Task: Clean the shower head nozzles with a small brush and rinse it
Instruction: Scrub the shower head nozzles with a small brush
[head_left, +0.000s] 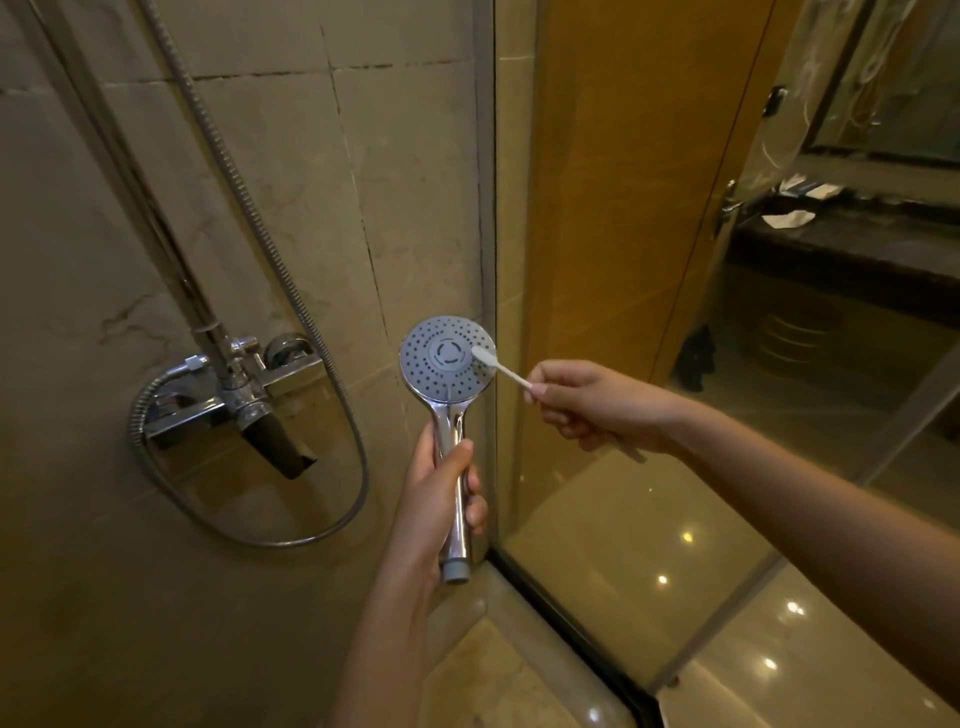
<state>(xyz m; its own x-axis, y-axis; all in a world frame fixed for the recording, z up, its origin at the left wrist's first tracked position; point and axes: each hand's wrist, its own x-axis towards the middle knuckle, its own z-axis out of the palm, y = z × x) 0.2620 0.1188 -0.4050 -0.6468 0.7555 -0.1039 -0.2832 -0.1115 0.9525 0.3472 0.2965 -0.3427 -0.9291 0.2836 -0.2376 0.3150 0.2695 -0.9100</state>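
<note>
Your left hand (441, 499) grips the shower head (447, 358) by its handle, upright, face toward you; fingers hide mid-handle. Your right hand (587, 405) fists the brush (501, 368), bristles on the face's right edge, shaft mostly hidden. Glass frame (485, 208) just behind that rim. Open wall left, toward the tap (244, 400).

The shower head (448, 358) has a grey face dotted with rings of small dark holes, a mirror-silver handle and a grey end cap; the brush (501, 370) at its right edge is white. Left of the shower head, the wall tiles (405, 208) are beige with faint brown veining and dark grout lines, and the mixer tap (244, 395) and ribbed hose (249, 208) are shiny silver. To its right the door (623, 182) is amber-brown, the counter (857, 254) near black, and the floor (649, 545) glossy cream with bright white light spots.
</note>
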